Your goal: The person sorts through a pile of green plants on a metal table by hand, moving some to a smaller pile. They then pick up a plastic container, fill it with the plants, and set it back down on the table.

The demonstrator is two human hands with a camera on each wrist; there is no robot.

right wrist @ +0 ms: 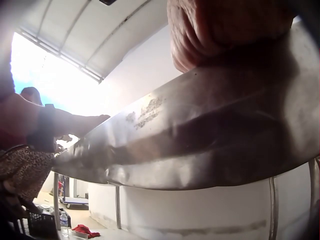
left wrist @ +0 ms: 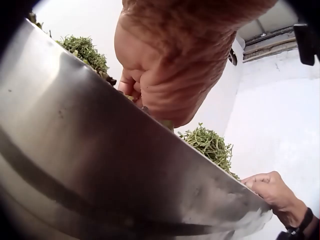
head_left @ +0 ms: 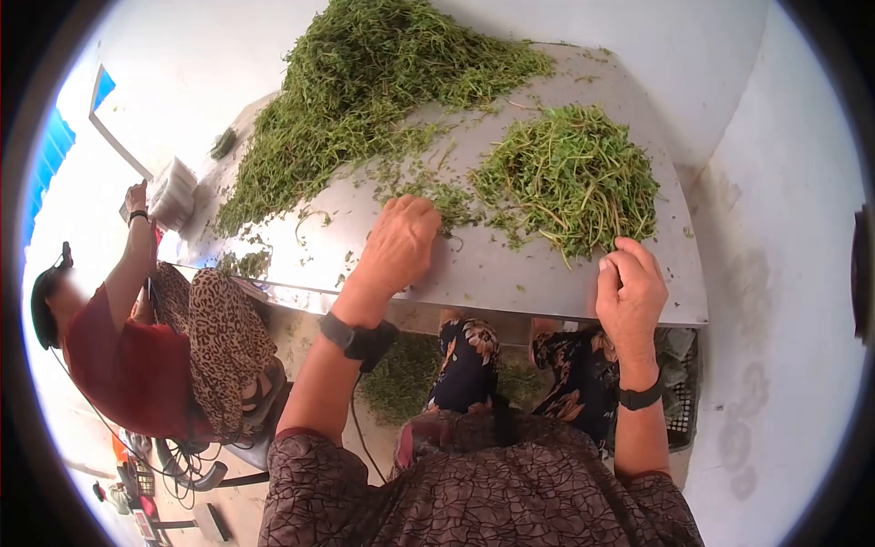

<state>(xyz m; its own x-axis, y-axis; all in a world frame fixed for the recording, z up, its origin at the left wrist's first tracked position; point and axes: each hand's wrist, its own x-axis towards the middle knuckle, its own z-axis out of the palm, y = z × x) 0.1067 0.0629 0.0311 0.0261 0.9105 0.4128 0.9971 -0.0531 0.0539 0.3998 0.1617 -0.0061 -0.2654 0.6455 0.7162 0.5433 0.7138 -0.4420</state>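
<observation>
Curled over the table edge, the left hand has its fingertips turned down among scattered leaves. In the left wrist view, bits of green show at the bent fingers of the left hand, which pinch them. The right hand is at the near edge of a rounded heap of green stems, its fingers bent and the index fingertip beside the stems. Whether it holds a stem is hidden; the right wrist view shows only the underside of the right hand above the metal edge.
A larger green pile covers the back left of the metal table. At the left, a person in a red top sits near a pale container. A black crate stands below the right side, and more greens lie under the table.
</observation>
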